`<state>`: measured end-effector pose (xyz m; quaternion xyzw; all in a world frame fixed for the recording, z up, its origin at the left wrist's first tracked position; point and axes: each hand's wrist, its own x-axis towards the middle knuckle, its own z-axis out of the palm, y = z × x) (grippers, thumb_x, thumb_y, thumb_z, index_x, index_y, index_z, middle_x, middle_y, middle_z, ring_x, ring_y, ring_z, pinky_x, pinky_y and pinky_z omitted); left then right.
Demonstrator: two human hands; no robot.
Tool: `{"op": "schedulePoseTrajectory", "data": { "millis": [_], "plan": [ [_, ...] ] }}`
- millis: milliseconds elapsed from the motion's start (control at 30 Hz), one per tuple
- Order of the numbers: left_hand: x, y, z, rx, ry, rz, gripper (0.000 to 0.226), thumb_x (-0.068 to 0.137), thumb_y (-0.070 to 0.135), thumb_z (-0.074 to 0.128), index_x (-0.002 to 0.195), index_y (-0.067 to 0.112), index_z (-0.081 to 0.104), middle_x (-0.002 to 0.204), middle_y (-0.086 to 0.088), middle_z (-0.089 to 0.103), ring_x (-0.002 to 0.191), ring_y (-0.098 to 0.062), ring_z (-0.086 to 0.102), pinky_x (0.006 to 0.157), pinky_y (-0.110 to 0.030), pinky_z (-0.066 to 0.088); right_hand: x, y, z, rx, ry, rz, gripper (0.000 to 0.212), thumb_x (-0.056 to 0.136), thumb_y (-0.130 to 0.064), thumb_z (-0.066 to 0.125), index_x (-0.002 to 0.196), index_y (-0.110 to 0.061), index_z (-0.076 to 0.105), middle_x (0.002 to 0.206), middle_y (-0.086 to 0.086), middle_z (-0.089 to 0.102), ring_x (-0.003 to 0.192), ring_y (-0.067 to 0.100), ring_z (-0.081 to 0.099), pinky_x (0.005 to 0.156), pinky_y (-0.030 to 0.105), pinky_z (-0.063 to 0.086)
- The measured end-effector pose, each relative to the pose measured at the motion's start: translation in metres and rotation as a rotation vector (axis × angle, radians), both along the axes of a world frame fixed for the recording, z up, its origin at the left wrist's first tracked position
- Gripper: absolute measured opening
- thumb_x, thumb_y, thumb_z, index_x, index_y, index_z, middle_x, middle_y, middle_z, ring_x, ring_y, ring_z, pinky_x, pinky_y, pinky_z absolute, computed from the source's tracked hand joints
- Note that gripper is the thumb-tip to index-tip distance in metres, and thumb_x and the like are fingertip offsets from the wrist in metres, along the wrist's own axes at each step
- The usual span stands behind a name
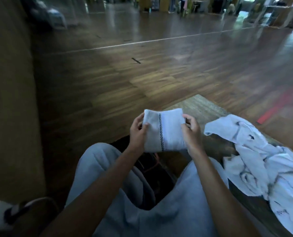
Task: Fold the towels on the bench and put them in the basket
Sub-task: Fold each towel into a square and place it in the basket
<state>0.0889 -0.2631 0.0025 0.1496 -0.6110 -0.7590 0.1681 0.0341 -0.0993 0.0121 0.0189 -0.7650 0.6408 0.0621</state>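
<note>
Over lap (pixel 159 214), left hand (pixel 137 133), right hand (pixel 192 134), fingers (pixel 146 125) pinching folded towel (pixel 168 134), towel heap (pixel 262 161) on bench (pixel 205 106)

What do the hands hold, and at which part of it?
A folded white towel: the left hand grips its left edge, the right hand its right edge.

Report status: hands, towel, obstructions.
Left hand, right hand both grip folded white towel with black checkered stripe, held mid-air. Crumpled white towels heaped on wooden bench. No obstruction seen.
</note>
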Motion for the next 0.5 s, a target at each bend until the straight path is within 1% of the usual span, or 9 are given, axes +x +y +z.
{"op": "schedulePoseTrajectory", "data": {
  "millis": [67, 133, 233, 333, 400, 467, 500],
  "plan": [
    [0.01, -0.023, -0.001, 0.008, -0.01, 0.075, 0.032, 0.091, 0.006, 0.056, 0.115, 0.028, 0.058, 0.115, -0.014, 0.066, 0.098, -0.024, 0.063, 0.087, -0.043, 0.052, -0.005, -0.026, -0.008, -0.037, -0.023, 0.06, 0.034, 0.082, -0.003, 0.05, 0.108, -0.024, 0.059, 0.115, 0.002, 0.061, 0.099, 0.01, 0.056, 0.08, 0.024, 0.042],
    [0.018, -0.043, -0.005, 0.007, -0.025, 0.155, 0.032, 0.093, 0.004, 0.053, 0.116, 0.026, 0.058, 0.114, -0.014, 0.065, 0.097, -0.023, 0.063, 0.087, -0.042, 0.052, -0.006, -0.05, -0.014, -0.038, -0.044, 0.135, 0.035, 0.082, -0.002, 0.05, 0.107, -0.024, 0.06, 0.112, 0.0, 0.062, 0.1, 0.011, 0.057, 0.08, 0.023, 0.042],
    [0.029, -0.068, -0.012, 0.005, -0.051, 0.255, 0.031, 0.094, 0.005, 0.052, 0.12, 0.022, 0.056, 0.113, -0.012, 0.065, 0.098, -0.023, 0.063, 0.085, -0.039, 0.054, -0.008, -0.084, -0.025, -0.069, -0.096, 0.229, 0.035, 0.083, 0.0, 0.05, 0.109, -0.021, 0.06, 0.108, 0.0, 0.062, 0.095, 0.01, 0.057, 0.075, 0.019, 0.043],
    [0.035, -0.092, -0.027, -0.003, -0.106, 0.331, 0.034, 0.094, 0.006, 0.051, 0.126, 0.019, 0.055, 0.114, -0.01, 0.065, 0.1, -0.023, 0.063, 0.086, -0.039, 0.055, -0.012, -0.116, -0.043, -0.032, -0.141, 0.305, 0.035, 0.081, -0.001, 0.05, 0.105, -0.025, 0.06, 0.11, 0.003, 0.063, 0.094, 0.011, 0.057, 0.076, 0.022, 0.043],
    [0.036, -0.108, -0.044, -0.015, -0.166, 0.356, 0.038, 0.094, 0.006, 0.051, 0.13, 0.02, 0.053, 0.115, -0.008, 0.064, 0.102, -0.021, 0.063, 0.085, -0.036, 0.055, -0.018, -0.135, -0.057, 0.008, -0.172, 0.349, 0.034, 0.083, 0.001, 0.05, 0.107, -0.021, 0.059, 0.108, 0.002, 0.062, 0.092, 0.01, 0.056, 0.074, 0.021, 0.043],
    [0.032, -0.124, -0.068, -0.029, -0.228, 0.358, 0.043, 0.092, 0.005, 0.05, 0.132, 0.021, 0.051, 0.119, -0.008, 0.063, 0.105, -0.022, 0.062, 0.088, -0.038, 0.054, -0.027, -0.153, -0.073, 0.08, -0.211, 0.398, 0.034, 0.085, 0.002, 0.049, 0.113, -0.017, 0.058, 0.104, -0.001, 0.059, 0.082, 0.005, 0.054, 0.067, 0.018, 0.041],
    [0.029, -0.131, -0.081, -0.037, -0.266, 0.36, 0.046, 0.091, 0.003, 0.049, 0.134, 0.02, 0.051, 0.121, -0.008, 0.062, 0.107, -0.023, 0.061, 0.09, -0.039, 0.053, -0.032, -0.162, -0.084, 0.133, -0.242, 0.427, 0.034, 0.086, 0.001, 0.049, 0.113, -0.018, 0.058, 0.103, -0.002, 0.058, 0.078, 0.004, 0.053, 0.065, 0.018, 0.041]
  ]
}}
